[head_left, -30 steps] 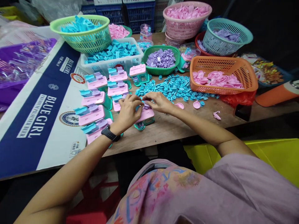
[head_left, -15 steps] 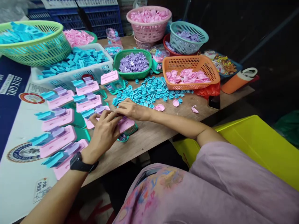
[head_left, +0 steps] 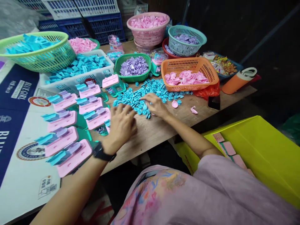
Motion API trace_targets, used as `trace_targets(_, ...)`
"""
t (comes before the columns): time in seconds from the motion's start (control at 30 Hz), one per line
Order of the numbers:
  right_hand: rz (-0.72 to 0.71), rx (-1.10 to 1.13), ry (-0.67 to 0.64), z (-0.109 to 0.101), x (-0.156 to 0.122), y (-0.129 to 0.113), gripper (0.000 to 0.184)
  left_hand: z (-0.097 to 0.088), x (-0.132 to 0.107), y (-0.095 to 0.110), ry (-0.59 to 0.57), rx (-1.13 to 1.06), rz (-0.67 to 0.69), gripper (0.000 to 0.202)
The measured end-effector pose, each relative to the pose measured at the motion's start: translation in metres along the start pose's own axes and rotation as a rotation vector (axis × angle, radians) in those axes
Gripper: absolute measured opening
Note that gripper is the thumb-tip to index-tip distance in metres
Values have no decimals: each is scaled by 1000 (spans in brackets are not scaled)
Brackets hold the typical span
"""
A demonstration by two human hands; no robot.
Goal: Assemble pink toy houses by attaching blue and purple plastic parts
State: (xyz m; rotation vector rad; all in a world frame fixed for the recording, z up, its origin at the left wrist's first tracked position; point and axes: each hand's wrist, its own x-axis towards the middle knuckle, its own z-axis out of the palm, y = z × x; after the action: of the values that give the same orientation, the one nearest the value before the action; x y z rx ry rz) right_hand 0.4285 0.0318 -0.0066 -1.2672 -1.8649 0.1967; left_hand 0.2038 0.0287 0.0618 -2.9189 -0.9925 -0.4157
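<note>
My right hand (head_left: 156,105) is over the near edge of a pile of small round teal pieces (head_left: 131,97), with thumb and forefinger apart. To its left, my left hand (head_left: 122,125), with a black watch on the wrist, hangs palm down with bent, slightly blurred fingers. Its fingertips are hidden, and a sliver of a pink lid (head_left: 107,123) shows beside it. Left of that hand stand rows of pink-topped, green-based toy boxes (head_left: 75,157), with blue and purple pieces lying on most of their lids. One pink-topped box (head_left: 110,80) farther back has a bare lid.
Baskets of parts line the back: green with purple pieces (head_left: 116,67), orange with pink pieces (head_left: 165,86), white with blue pieces (head_left: 82,79). An orange bottle (head_left: 236,82) and a phone (head_left: 213,103) are at right. A yellow bin (head_left: 262,140) holding pink-topped boxes stands below the table edge.
My hands have parted from over a pink-topped box. The right moved right to the teal pile, while the left shifted right and slightly toward me. The view has tilted slightly.
</note>
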Motion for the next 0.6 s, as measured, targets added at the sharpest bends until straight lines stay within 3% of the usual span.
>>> trace_targets(0.07, 80, -102, -18, -28, -24, 24, 40, 17, 25, 23, -75, -51, 41, 32)
trace_targets(0.13, 85, -128, -139, -45, -48, 46, 41, 39, 49, 40, -163, -84, 62, 38)
trace_targets(0.23, 74, -77, -270, -54, -74, 66, 45, 71, 76, 53, -263, -98, 45, 33)
trace_targets(0.33, 131, -83, -261, -52, -85, 72, 35, 92, 86, 56, -261, -102, 40, 24)
trace_targets(0.47, 109, -111, -215, -49, -89, 70, 28, 98, 81, 54, -215, -200, 74, 26)
trace_targets(0.6, 87, -132, -168, -46, -85, 69, 22, 84, 64, 60, -217, -250, 32, 33)
